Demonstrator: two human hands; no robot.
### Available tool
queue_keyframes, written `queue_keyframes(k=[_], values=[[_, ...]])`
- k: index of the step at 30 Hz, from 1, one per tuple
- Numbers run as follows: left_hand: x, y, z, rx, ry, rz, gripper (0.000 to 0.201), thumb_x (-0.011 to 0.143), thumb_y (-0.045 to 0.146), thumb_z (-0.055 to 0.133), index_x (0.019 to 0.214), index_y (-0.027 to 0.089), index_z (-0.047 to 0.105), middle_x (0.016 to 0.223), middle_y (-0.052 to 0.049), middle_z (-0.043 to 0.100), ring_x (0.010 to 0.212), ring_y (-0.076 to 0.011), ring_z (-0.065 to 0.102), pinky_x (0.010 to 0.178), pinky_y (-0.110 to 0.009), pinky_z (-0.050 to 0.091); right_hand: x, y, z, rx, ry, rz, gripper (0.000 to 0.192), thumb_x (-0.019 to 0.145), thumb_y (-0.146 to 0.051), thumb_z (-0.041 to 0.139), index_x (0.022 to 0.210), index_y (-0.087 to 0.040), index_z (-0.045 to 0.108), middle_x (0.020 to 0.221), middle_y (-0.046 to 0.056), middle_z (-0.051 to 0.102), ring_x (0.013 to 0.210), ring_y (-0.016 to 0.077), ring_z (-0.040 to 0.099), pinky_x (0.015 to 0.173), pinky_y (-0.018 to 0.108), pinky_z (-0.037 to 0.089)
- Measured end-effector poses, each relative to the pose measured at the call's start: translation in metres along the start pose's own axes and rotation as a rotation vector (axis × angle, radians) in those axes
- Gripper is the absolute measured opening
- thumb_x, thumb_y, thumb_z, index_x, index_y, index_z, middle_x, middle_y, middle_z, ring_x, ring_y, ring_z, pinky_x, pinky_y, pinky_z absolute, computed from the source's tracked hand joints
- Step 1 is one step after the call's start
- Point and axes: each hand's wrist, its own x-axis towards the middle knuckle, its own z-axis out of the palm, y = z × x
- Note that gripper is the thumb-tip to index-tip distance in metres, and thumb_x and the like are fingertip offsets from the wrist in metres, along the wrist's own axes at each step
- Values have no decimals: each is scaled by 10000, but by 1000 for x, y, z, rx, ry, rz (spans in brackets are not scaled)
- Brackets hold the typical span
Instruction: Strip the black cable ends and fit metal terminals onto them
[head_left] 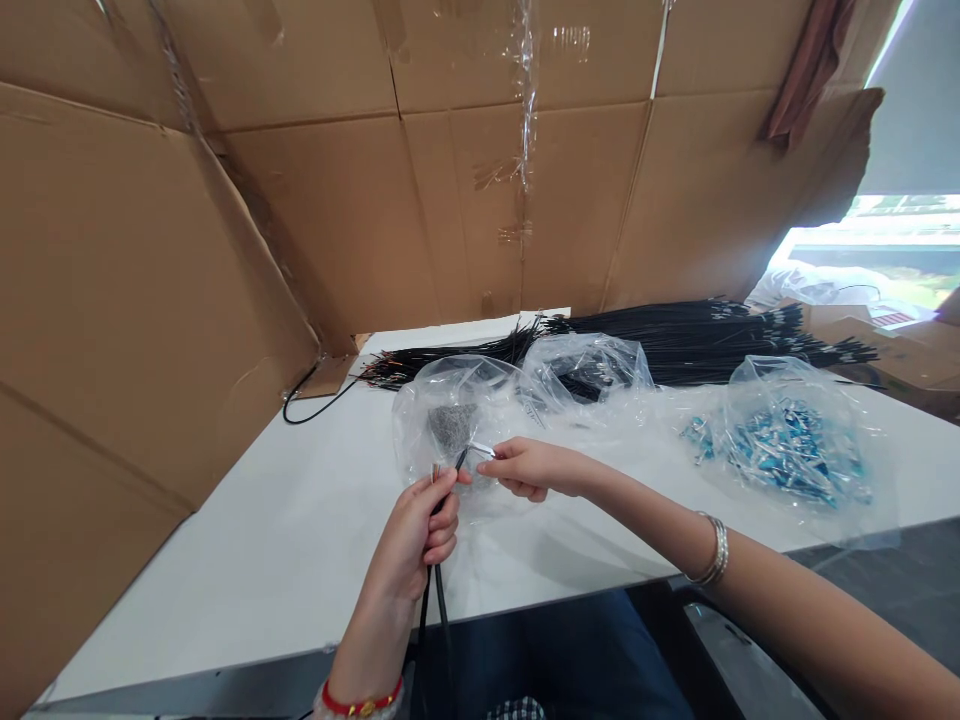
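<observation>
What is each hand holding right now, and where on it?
Left hand grips black cables just below their stripped ends. Right hand pinches a small silvery piece at its end, by the cable tips.

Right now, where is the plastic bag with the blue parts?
In the head view, the plastic bag with the blue parts lies on the white table at the right side, in front of the pile of black wires, right of the right hand.
</observation>
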Motion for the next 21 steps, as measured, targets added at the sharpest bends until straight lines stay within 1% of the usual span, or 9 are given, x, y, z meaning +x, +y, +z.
queue_keyframes(k=[5, 12, 17, 21], values=[[-5, 0, 3, 100, 68, 40, 396, 725, 505, 701, 895, 161, 600, 438, 145, 251, 381, -19, 77, 313, -132, 101, -7, -8, -1, -22, -21, 6, 436, 869, -456, 625, 661, -213, 328, 486, -120, 279, 382, 28, 180, 354, 167, 125], [-3, -5, 6, 196, 114, 69, 484, 684, 574, 706, 900, 149, 618, 455, 143, 245, 388, -19, 87, 326, -147, 88, -8, -10, -4, -40, -45, -6, 418, 882, -423, 610, 658, -213, 326, 476, -120, 280, 379, 32, 189, 347, 161, 129], [-2, -7, 6, 227, 129, 73, 495, 689, 581, 677, 918, 146, 621, 458, 142, 250, 389, -23, 94, 332, -155, 95, -7, -11, -5, -16, -97, 32, 438, 882, -385, 603, 606, -207, 314, 468, -117, 251, 381, 29, 166, 345, 164, 117], [-1, -6, 6, 261, 156, 65, 481, 706, 566, 640, 926, 139, 618, 451, 142, 259, 383, -25, 96, 332, -159, 101, -4, -12, -7, 27, -139, 80, 394, 898, -320, 566, 625, -212, 304, 485, -118, 236, 383, 34, 138, 350, 166, 90]])
